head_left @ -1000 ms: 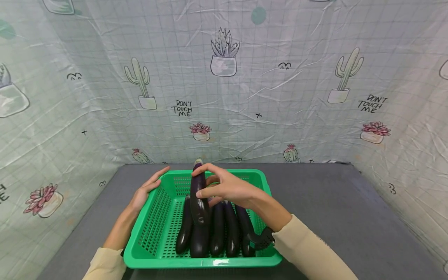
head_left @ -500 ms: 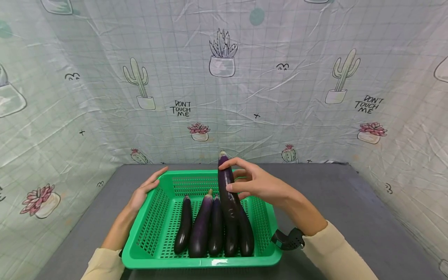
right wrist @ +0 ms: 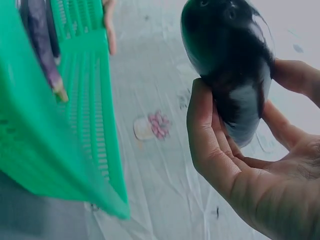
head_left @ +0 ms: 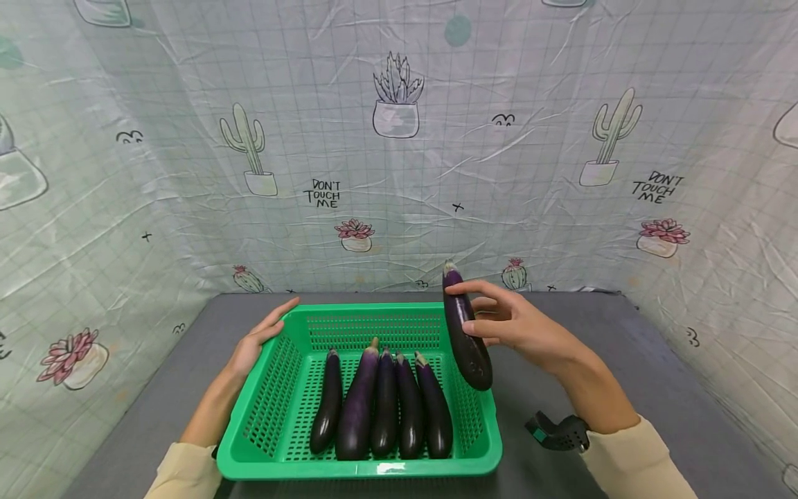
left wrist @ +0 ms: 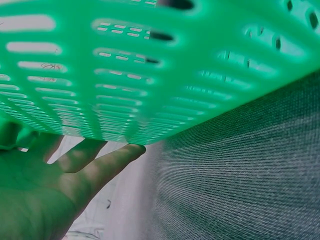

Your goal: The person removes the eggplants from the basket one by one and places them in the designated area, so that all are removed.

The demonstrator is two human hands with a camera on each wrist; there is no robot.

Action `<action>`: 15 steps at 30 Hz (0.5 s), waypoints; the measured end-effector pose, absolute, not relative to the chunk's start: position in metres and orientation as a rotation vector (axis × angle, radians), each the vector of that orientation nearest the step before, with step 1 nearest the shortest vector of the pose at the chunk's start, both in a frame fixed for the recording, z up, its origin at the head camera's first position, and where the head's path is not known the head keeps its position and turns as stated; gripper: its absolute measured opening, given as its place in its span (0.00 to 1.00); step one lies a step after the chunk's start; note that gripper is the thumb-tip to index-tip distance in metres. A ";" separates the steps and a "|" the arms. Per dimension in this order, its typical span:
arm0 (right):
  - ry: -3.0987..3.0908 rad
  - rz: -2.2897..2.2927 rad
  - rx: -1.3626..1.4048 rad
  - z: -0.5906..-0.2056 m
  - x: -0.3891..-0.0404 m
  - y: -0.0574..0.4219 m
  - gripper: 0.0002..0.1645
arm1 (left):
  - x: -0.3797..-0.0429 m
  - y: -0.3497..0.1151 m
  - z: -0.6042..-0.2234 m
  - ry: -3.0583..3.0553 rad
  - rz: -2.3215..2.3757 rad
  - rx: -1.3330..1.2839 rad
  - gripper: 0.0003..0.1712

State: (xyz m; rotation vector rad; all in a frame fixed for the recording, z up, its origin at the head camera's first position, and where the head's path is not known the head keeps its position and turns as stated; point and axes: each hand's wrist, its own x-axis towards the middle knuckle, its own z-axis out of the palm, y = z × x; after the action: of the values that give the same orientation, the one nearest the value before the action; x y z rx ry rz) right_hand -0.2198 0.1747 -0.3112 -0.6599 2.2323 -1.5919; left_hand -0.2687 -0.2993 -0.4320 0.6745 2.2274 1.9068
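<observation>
In the head view, my right hand (head_left: 524,327) pinches a long dark purple eggplant (head_left: 466,346) between thumb and fingers. It hangs tilted above the right rim of the green perforated basket (head_left: 374,469), stem end up. The right wrist view shows this eggplant (right wrist: 227,55) close up, with fingers on both sides of it. My left hand (head_left: 251,348) lies along the basket's left side, fingers straight and touching it; the left wrist view has those fingers (left wrist: 112,162) against the slotted wall. Inside the basket, several eggplants (head_left: 384,409) lie side by side.
The basket stands on a dark grey tabletop (head_left: 598,360), which extends to its right. A pale curtain (head_left: 461,159) printed with potted cacti encloses the back and both sides. A black strap device (head_left: 557,431) is worn on the right wrist.
My right hand has carried the eggplant rightward from above the others to over the basket's right rim, uncovering the ones beneath. The left hand stays at the basket's left side.
</observation>
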 end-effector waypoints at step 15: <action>2.277 -1.664 -0.620 -0.322 -0.223 0.221 0.34 | -0.268 -0.298 -0.429 2.220 1.915 0.705 0.32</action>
State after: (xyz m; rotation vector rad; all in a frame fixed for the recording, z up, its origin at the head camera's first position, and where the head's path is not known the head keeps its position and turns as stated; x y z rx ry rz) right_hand -0.2234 0.2207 -0.3224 -0.6204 2.2775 -1.6638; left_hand -0.2675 -0.2983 -0.4292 0.7046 2.2200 1.9153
